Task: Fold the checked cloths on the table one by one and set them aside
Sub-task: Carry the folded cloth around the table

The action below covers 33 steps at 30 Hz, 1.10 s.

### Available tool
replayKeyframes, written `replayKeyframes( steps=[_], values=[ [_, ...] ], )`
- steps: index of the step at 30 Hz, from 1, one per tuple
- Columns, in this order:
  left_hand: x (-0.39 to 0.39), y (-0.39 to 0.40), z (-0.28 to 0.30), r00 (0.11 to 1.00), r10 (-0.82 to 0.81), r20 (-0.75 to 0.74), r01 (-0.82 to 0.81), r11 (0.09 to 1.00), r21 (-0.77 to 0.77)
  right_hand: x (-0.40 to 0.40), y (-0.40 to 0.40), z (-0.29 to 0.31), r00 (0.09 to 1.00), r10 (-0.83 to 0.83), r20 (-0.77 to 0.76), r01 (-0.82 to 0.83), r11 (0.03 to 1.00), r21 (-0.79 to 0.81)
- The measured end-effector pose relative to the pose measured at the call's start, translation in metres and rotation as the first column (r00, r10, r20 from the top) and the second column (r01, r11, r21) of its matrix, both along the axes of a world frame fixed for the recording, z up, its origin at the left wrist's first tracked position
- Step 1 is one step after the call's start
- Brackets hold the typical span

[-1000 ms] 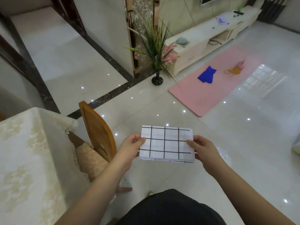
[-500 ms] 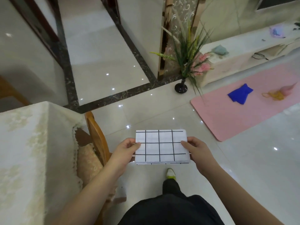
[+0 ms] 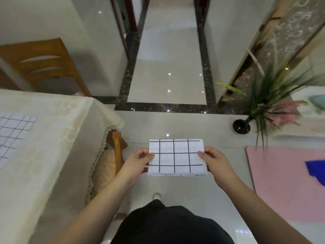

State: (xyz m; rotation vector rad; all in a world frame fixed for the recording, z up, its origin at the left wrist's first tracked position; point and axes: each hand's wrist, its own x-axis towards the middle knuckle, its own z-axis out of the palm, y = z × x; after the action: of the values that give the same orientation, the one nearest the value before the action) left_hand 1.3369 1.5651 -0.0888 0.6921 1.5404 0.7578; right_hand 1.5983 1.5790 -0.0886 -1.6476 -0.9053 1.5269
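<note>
Left fingers: my left hand [image 3: 139,162] pinches the left edge of the folded checked cloth [image 3: 176,157], thumb on top, the other fingers curled underneath.
Right fingers: my right hand [image 3: 213,162] pinches the right edge of the same cloth, thumb on top, the other fingers tucked below.
Folded checked cloth: white with a black grid, folded into a flat rectangle, held level in the air between my two hands, above the floor and to the right of the table [image 3: 58,131].
Second checked cloth: a second checked cloth [image 3: 12,131] lies spread flat on the table top, at the table's left side, partly cut off by the picture edge.
Table: covered with a cream tablecloth with a lace hem.
Near chair: a wooden chair [image 3: 117,152] stands tucked against the table's right edge, just left of my left hand.
Far chair: another wooden chair [image 3: 44,66] stands behind the table.
Vase: a black vase with green and pink stems [image 3: 241,125] stands on the floor, well to the right of the table.
Mat: a pink mat [image 3: 281,182] lies on the floor, far right of the table, with a blue item [image 3: 316,170] on it.
</note>
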Motion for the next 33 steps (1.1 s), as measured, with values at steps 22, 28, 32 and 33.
replayKeyframes(
  steps=[22,28,32,33],
  values=[
    [-0.14,0.219,-0.003,0.893,0.45,0.02,-0.451,0.892,0.033,-0.18,0.328,0.007,0.895,0.439,0.083,-0.436,0.898,-0.053],
    [-0.17,0.26,-0.022,0.777,0.628,0.05,-0.628,0.778,-0.013,-0.238,0.413,-0.008,0.788,0.614,0.049,-0.609,0.788,-0.084],
    [-0.187,0.294,-0.023,0.682,0.731,0.038,-0.73,0.683,-0.03,-0.284,0.478,-0.014,0.68,0.733,0.022,-0.73,0.68,-0.074],
    [-0.191,0.302,-0.022,0.662,0.749,0.034,-0.748,0.663,-0.031,-0.295,0.493,-0.014,0.648,0.761,0.024,-0.759,0.648,-0.069]
  ],
)
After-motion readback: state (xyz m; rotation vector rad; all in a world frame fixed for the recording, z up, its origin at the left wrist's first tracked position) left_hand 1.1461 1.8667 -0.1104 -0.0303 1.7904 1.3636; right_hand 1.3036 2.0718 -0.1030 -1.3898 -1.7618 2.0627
